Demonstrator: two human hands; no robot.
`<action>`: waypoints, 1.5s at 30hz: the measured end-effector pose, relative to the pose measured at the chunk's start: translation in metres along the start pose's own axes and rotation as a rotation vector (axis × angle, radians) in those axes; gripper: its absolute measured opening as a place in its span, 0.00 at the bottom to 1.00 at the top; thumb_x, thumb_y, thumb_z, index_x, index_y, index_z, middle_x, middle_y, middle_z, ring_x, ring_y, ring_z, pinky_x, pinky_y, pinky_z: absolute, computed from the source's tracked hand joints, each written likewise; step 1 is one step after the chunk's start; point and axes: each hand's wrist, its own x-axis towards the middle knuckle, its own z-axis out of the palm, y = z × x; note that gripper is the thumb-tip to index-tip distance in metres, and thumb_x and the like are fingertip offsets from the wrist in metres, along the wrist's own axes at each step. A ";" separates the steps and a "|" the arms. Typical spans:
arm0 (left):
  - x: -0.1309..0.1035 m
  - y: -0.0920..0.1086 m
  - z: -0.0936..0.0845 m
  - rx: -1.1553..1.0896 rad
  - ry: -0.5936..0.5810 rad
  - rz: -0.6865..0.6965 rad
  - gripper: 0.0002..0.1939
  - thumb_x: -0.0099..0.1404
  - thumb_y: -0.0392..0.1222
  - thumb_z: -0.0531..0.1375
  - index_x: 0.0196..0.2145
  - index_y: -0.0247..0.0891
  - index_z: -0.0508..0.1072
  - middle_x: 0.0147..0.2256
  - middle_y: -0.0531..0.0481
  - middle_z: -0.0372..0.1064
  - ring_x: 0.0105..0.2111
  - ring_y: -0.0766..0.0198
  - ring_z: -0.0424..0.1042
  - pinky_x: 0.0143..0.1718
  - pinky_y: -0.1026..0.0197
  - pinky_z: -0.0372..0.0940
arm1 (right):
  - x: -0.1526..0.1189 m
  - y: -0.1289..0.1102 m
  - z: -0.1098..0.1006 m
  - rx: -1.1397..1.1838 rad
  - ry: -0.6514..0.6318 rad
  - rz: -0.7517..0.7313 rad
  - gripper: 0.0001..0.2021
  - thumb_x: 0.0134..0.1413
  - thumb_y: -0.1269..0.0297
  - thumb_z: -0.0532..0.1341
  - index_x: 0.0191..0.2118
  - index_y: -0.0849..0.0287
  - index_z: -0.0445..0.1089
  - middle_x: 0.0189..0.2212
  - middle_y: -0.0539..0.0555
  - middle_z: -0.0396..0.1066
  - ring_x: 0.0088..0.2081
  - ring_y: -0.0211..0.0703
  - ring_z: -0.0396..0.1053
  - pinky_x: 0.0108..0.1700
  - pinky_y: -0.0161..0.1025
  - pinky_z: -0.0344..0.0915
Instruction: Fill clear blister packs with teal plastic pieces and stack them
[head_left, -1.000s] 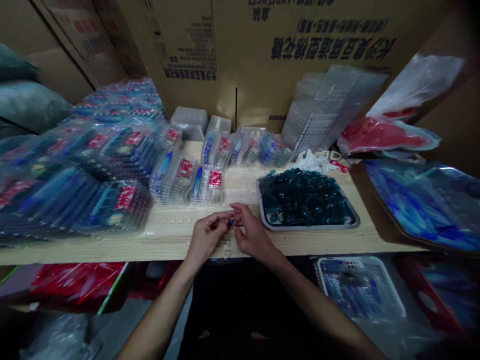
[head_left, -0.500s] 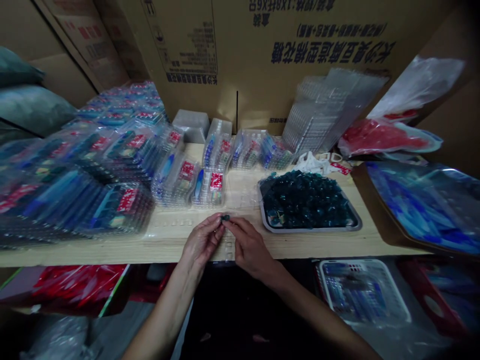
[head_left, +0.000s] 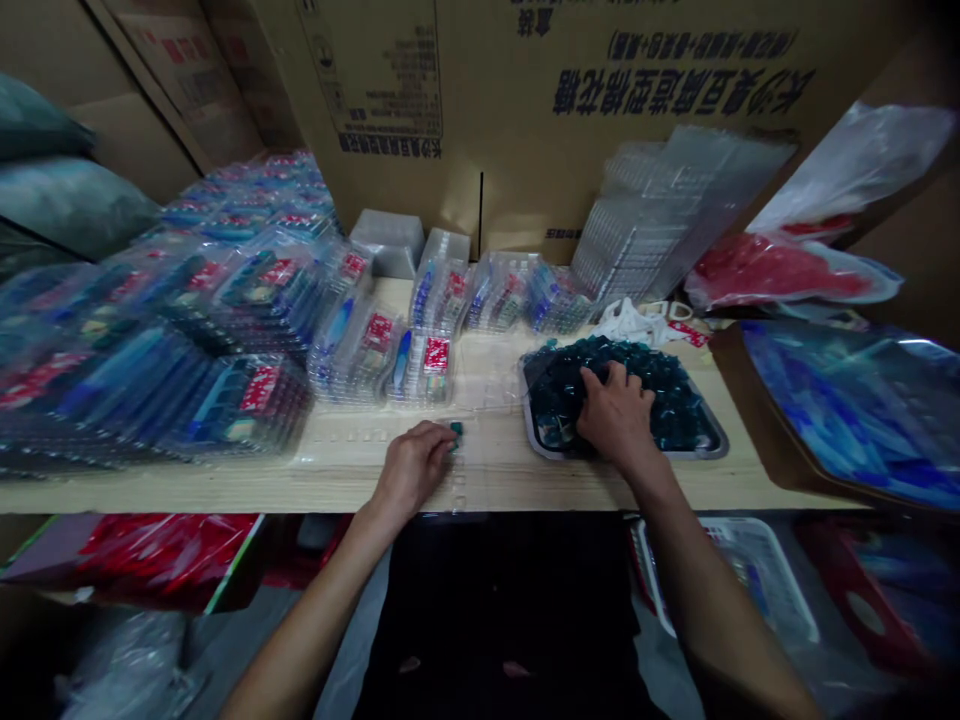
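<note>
Between the thumb and fingers of my left hand (head_left: pixel 414 462) is a small dark green piece (head_left: pixel 456 428), held just above the wooden table. My right hand (head_left: pixel 619 412) reaches into a shallow tray (head_left: pixel 534 440) heaped with small, shiny dark green pieces (head_left: pixel 675 385). Its fingers are spread and bent down onto the heap; whether they grip a piece cannot be made out. Ahead of my left hand stand clear plastic blister packs (head_left: pixel 426 365) holding a blue item and a red patterned card.
Many filled blister packs (head_left: pixel 247 395) are stacked on the left. Empty clear trays (head_left: pixel 637 215) lean against a large cardboard box (head_left: pixel 495 110). At the right stands a carton of blue packets (head_left: pixel 847 410). A white basket (head_left: pixel 806 610) sits below the table edge.
My right hand has left my left hand and moved right into the tray of green pieces. The left hand stays near its place, still pinching a small green piece.
</note>
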 end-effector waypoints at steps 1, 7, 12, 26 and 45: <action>0.001 -0.001 0.005 0.051 -0.041 0.061 0.09 0.63 0.33 0.59 0.37 0.39 0.80 0.36 0.46 0.77 0.37 0.60 0.76 0.40 0.60 0.69 | 0.003 0.005 -0.002 -0.035 -0.030 -0.011 0.24 0.56 0.68 0.55 0.59 0.61 0.64 0.54 0.70 0.58 0.50 0.64 0.62 0.47 0.55 0.60; 0.004 -0.010 0.022 0.255 -0.075 0.200 0.12 0.65 0.32 0.56 0.40 0.41 0.78 0.38 0.46 0.76 0.38 0.60 0.75 0.41 0.59 0.70 | 0.013 0.013 -0.003 -0.006 -0.109 -0.023 0.19 0.60 0.66 0.53 0.56 0.61 0.64 0.51 0.67 0.59 0.48 0.59 0.65 0.44 0.47 0.61; -0.002 -0.014 0.024 0.237 -0.008 0.237 0.13 0.67 0.33 0.54 0.44 0.40 0.76 0.37 0.47 0.69 0.37 0.63 0.72 0.37 0.62 0.69 | 0.015 0.006 -0.007 -0.085 -0.132 -0.029 0.16 0.57 0.72 0.52 0.51 0.64 0.64 0.46 0.65 0.61 0.43 0.55 0.69 0.44 0.46 0.61; 0.073 0.086 0.053 0.088 -0.057 0.223 0.13 0.67 0.32 0.52 0.43 0.39 0.74 0.37 0.46 0.72 0.38 0.60 0.72 0.43 0.60 0.67 | 0.021 0.021 0.012 0.422 0.149 0.013 0.10 0.58 0.72 0.52 0.41 0.62 0.69 0.38 0.60 0.69 0.38 0.47 0.68 0.43 0.40 0.62; 0.143 0.079 0.122 -0.153 -0.229 0.094 0.15 0.59 0.28 0.56 0.39 0.39 0.78 0.36 0.48 0.69 0.36 0.62 0.68 0.40 0.61 0.63 | 0.026 0.056 0.002 2.000 -0.142 0.259 0.13 0.43 0.60 0.66 0.35 0.57 0.67 0.32 0.52 0.75 0.28 0.36 0.70 0.31 0.33 0.67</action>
